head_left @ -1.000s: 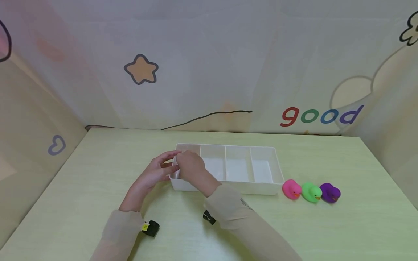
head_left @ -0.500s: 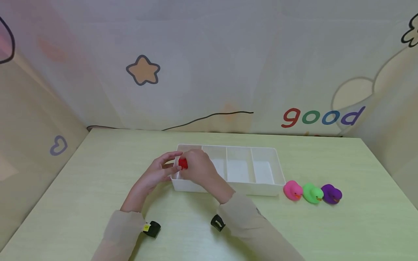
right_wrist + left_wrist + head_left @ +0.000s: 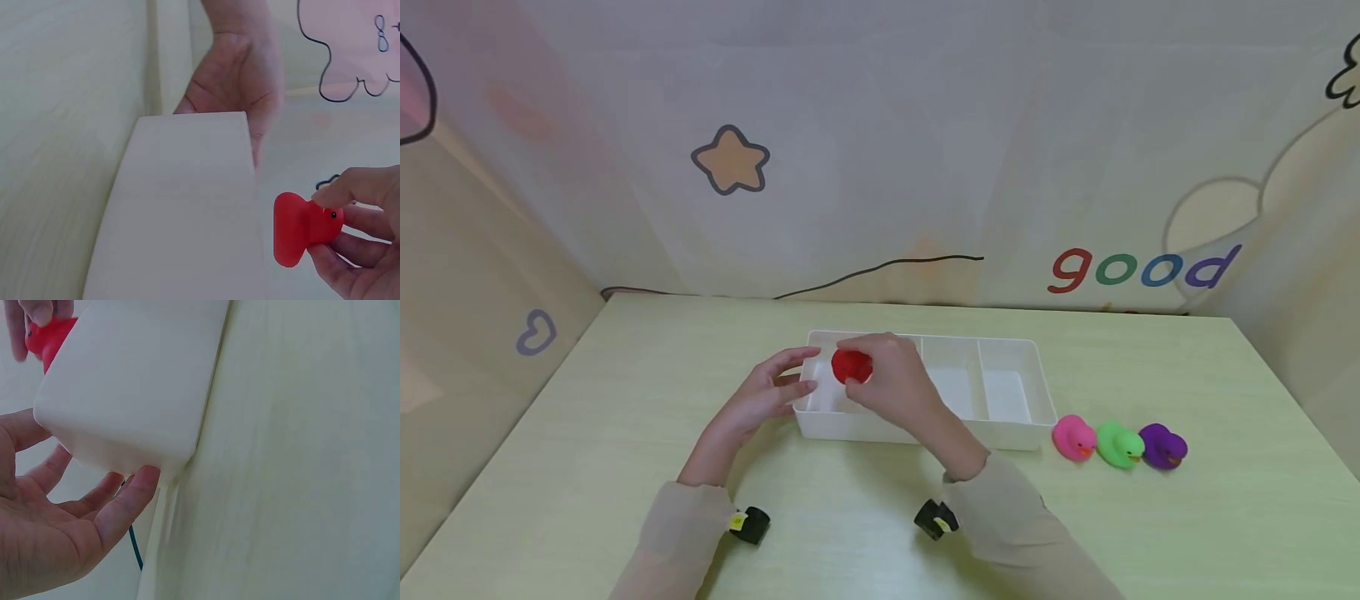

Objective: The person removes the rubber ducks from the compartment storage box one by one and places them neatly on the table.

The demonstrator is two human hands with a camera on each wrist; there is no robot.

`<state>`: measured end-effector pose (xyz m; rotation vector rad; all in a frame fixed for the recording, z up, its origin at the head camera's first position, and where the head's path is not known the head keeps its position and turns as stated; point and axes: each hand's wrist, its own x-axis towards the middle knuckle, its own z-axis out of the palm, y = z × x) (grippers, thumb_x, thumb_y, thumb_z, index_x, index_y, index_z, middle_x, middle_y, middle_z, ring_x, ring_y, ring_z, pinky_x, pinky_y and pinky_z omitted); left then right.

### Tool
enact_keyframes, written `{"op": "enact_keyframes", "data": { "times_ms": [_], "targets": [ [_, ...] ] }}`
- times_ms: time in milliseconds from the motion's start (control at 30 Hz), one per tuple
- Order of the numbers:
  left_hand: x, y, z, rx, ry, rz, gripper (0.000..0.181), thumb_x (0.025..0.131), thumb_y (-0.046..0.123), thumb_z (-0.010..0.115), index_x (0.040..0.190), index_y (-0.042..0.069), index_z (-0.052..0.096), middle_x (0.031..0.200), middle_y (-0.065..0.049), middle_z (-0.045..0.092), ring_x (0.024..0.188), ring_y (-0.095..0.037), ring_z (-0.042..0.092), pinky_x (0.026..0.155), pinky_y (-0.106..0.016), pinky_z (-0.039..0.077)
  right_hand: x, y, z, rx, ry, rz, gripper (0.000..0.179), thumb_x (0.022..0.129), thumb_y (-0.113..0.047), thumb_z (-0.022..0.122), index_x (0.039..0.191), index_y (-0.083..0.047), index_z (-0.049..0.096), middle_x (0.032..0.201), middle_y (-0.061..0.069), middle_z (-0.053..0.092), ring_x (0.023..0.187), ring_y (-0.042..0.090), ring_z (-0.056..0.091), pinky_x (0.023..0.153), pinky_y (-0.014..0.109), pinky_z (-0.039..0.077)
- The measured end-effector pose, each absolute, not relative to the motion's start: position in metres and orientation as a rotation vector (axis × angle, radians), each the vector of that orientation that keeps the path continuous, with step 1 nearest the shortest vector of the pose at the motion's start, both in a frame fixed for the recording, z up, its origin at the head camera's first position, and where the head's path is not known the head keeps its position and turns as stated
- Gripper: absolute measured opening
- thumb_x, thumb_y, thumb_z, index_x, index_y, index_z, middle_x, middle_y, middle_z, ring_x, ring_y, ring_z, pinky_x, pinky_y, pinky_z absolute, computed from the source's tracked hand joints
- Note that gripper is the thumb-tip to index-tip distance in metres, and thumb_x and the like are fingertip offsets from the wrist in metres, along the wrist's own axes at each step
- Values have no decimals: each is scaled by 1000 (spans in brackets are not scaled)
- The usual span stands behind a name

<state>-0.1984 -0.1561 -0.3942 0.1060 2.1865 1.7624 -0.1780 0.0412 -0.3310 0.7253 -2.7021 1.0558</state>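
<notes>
My right hand (image 3: 895,375) pinches a red rubber duck (image 3: 851,366) by its head between thumb and fingers, over the left part of a white divided tray (image 3: 917,429). In the right wrist view the red duck (image 3: 290,230) is above the rim, its broad base toward the tray. At the tray's left end, my left hand (image 3: 767,390) rests with spread fingers against the outer wall. The left wrist view has its fingertips (image 3: 147,476) along that wall, low near the table. My right hand hides part of the tray's compartments.
A pink duck (image 3: 1074,438), a green duck (image 3: 1120,444) and a purple duck (image 3: 1162,447) sit in a row on the table, right of the tray. A printed cloth (image 3: 880,167) stands behind the table and at its sides.
My right hand has moved right and up from the tray's left end, bringing the red duck into sight between its fingers. My left hand keeps its place at the tray.
</notes>
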Motion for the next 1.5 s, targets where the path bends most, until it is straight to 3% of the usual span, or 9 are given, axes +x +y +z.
{"op": "enact_keyframes", "data": {
  "times_ms": [333,567,767,967,1267,1367,1500],
  "targets": [
    [-198,-155,-393,108,2181,1772,49,88,12,59,134,15,43,142,-13,29,126,-37,34,89,-48,46,-174,87,-324,682,-2538,1337,33,72,4,69,104,1,66,97,12,67,80,24,63,71,37,54],
    [-198,-156,-394,137,2179,1777,50,88,12,59,134,14,42,143,-14,28,127,-37,32,90,-50,44,-171,121,-322,556,-2562,1345,35,73,4,70,107,-1,66,101,13,66,84,26,64,70,39,54],
    [-199,-157,-394,141,2171,1770,50,88,14,59,135,16,42,144,-13,26,129,-35,30,91,-50,43,-168,153,-320,464,-2597,1371,36,74,4,68,110,-1,65,104,13,65,88,27,63,71,35,54],
    [-199,-157,-393,124,2157,1775,50,88,13,59,135,16,42,144,-12,26,126,-34,35,91,-47,44,-161,181,-318,367,-2625,1396,36,76,3,68,111,0,63,108,16,63,92,30,63,67,22,53],
    [-199,-157,-394,121,2155,1775,50,88,15,59,135,17,43,143,-12,27,127,-34,33,92,-48,43,-153,222,-322,258,-2679,1385,38,80,-3,67,116,2,59,114,21,58,98,36,58,66,19,52],
    [-199,-158,-393,126,2153,1777,50,88,15,59,135,17,42,143,-12,26,127,-34,33,92,-48,43,-153,238,-329,230,-2647,1399,38,80,-5,68,116,1,60,112,16,60,94,23,61,65,17,52],
    [-199,-158,-394,135,2153,1777,50,88,15,59,135,16,42,143,-13,26,128,-35,32,92,-48,43,-150,256,-333,214,-2622,1371,37,80,-7,69,115,3,60,101,-9,62,85,-3,58,65,15,51]
  ]
}}
